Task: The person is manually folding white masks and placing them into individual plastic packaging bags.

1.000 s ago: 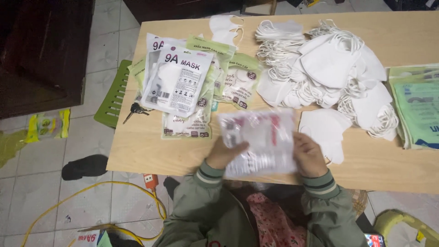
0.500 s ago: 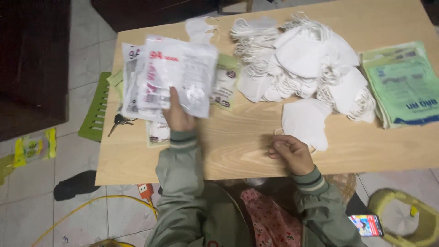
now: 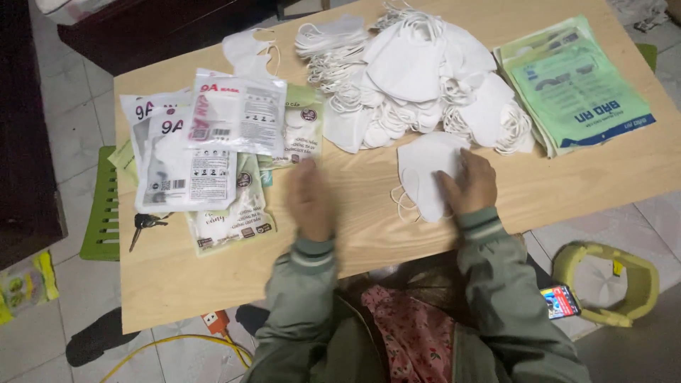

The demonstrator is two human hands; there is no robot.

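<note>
- Right hand (image 3: pixel 469 186) lies flat, fingers spread, pressing on a single white face mask (image 3: pixel 425 174) near the table's front edge; left hand (image 3: pixel 309 200) hovers blurred over bare wood, holding nothing that I can see, just right of the packets.
- Biggest thing here: the wooden table (image 3: pixel 603 177), crowded along its far half.
- Next, the heap of loose white masks (image 3: pixel 418 78), ear loops tangled together, just beyond the single mask.
- Far right, a stack of flat green pouches (image 3: pixel 578 89), squared up; whether they are filled I cannot tell.
- Left side, a fanned pile of clear sealed packets (image 3: pixel 206 152), each showing a white mask inside, over greenish packets.
- Smallest: keys (image 3: pixel 145 224) at the left edge, tucked under the packets.
- Risk, as I read it: those loops could snag the single mask's loops and drag neighbours along; the slick packets overlap loosely near the edge, so a brush from the left sleeve might slide them off.
</note>
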